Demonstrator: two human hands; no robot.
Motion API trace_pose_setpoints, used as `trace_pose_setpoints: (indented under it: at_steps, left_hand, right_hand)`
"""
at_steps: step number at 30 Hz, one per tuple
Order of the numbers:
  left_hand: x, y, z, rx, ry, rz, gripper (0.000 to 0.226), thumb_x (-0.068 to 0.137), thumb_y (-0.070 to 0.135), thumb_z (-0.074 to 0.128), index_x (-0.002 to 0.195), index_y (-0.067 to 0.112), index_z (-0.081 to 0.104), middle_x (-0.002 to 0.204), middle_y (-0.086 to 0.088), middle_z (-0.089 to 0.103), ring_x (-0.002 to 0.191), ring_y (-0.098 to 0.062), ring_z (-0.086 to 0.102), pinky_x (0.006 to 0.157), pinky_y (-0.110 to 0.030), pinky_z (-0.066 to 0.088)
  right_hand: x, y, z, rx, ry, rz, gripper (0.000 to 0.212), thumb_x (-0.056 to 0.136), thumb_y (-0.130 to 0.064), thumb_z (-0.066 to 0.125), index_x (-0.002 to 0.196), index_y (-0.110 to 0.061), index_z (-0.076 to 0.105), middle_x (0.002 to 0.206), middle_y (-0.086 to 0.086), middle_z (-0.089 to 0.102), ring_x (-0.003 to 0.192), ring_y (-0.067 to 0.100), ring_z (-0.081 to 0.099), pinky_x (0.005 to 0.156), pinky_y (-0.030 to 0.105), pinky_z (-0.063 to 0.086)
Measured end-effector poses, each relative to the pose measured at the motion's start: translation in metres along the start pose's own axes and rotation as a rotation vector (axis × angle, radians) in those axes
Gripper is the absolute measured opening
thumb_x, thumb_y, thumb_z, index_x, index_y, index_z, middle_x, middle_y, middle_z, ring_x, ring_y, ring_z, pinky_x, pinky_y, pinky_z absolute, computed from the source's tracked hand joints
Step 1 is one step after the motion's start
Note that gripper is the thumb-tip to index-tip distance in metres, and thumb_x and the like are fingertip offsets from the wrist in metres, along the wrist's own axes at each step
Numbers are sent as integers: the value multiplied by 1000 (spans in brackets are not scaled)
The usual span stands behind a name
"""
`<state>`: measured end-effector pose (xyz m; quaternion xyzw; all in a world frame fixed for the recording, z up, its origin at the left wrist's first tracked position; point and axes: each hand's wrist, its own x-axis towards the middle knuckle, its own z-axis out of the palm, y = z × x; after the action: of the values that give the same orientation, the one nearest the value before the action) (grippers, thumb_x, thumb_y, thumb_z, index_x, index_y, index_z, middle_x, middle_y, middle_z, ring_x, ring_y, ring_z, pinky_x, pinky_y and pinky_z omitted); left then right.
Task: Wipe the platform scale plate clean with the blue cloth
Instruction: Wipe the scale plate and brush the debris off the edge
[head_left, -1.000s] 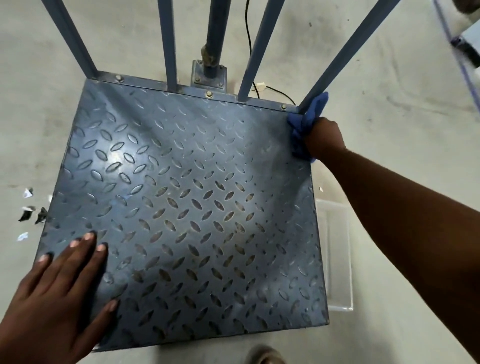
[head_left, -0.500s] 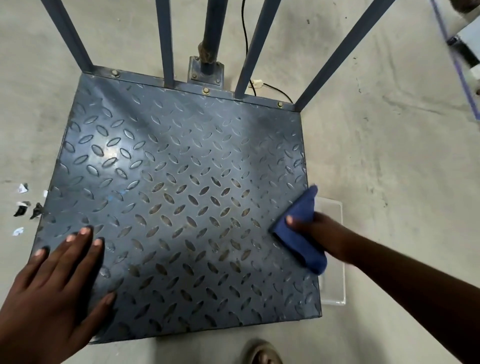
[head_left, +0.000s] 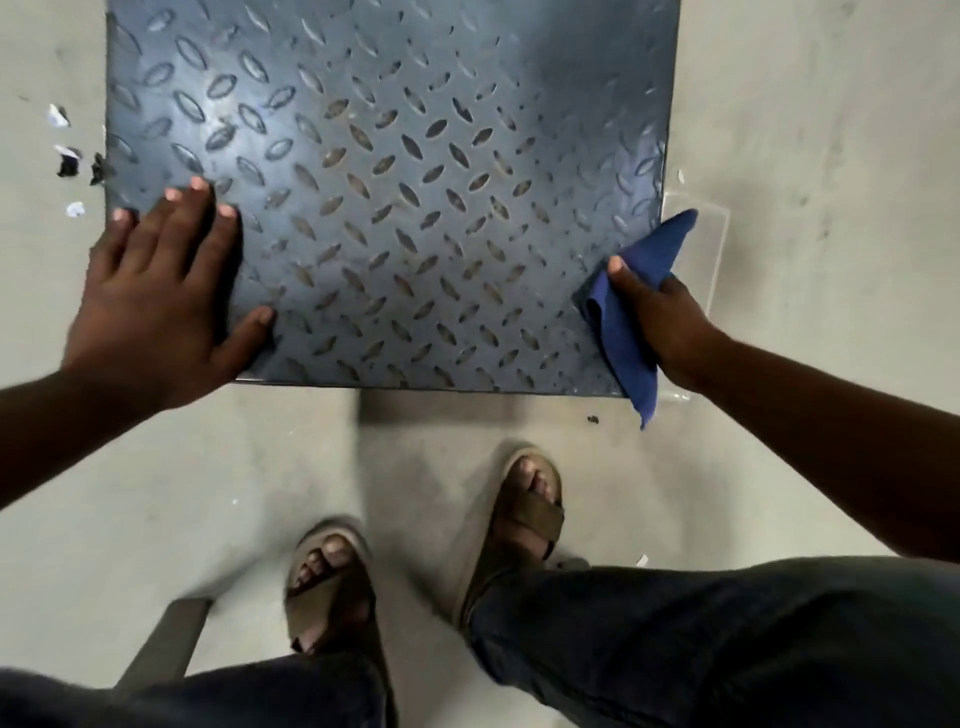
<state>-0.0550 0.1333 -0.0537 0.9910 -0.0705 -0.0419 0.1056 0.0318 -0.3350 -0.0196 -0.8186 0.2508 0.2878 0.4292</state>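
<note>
Grey concrete floor fills the surroundings, scuffed and dusty. Platform scale plate lies on it: dark blue-grey steel with a raised diamond tread, a pale glare patch toward its left half, brownish grime in the treads near the middle. Near edge of the plate runs straight across, just ahead of the feet

Left hand lies flat, palm down, on the plate's near-left corner, fingers spread wide, thumb angled out along the near edge; it holds nothing

Right hand is closed around the blue cloth at the plate's near-right corner. Cloth bunched in the grip; one flap sticks up past the right edge of the plate, another hangs down over the near edge to a point above the floor. Thumb pressed on top of the cloth. Cloth touches the plate at the corner

Clear plastic sheet or tray on the floor just beside the plate's right edge, partly behind the cloth; cannot tell which it is

Small torn scraps, white and black, scattered on the floor off the plate's left edge. One dark speck near the hanging cloth tip

Two feet in tan sandals on the floor just short of the plate; dark trousers at the bottom of view
</note>
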Motion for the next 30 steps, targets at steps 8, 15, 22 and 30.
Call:
trace_pose_setpoints:
  at_steps: [8, 15, 22, 30]
  left_hand:
    - [6, 0, -19, -14, -203, -16, 114, 85, 88, 35, 170, 16, 11, 173, 7, -8, 153, -1, -26, 124, -30, -21]
    - [19, -12, -31, 12, -417, 20, 139, 69, 95, 52, 171, 20, -5, 179, -8, -15, 166, -33, -4, 130, -54, 4]
    - [28, -36, -47, 27, -520, 120, 154, 64, 38, 101, 167, 17, -12, 175, 4, -26, 165, -29, 3, 127, -52, 33]
    - [24, -36, -45, 194, -373, 209, 165, 25, 42, 109, 168, 23, 30, 179, -3, 17, 142, -41, 55, 74, -61, 61]
  right_hand:
    - [-58, 39, 6, -445, -18, -95, 87, 96, -61, 59, 163, -28, 15, 139, -11, 58, 116, 3, 60, 85, 19, 49]
    - [-52, 28, 6, -623, -3, -328, 103, 95, -40, 70, 164, -6, 2, 171, 19, -5, 158, 33, 7, 126, 38, 20]
    - [-42, -6, 0, -1096, -149, -496, 125, 85, -47, 77, 161, -22, -19, 169, 7, -26, 158, 26, -16, 130, 51, 8]
    - [-33, -38, 15, -1422, -200, -638, 137, 73, -46, 87, 163, -18, -13, 171, 14, -12, 159, 35, 1, 117, 60, 34]
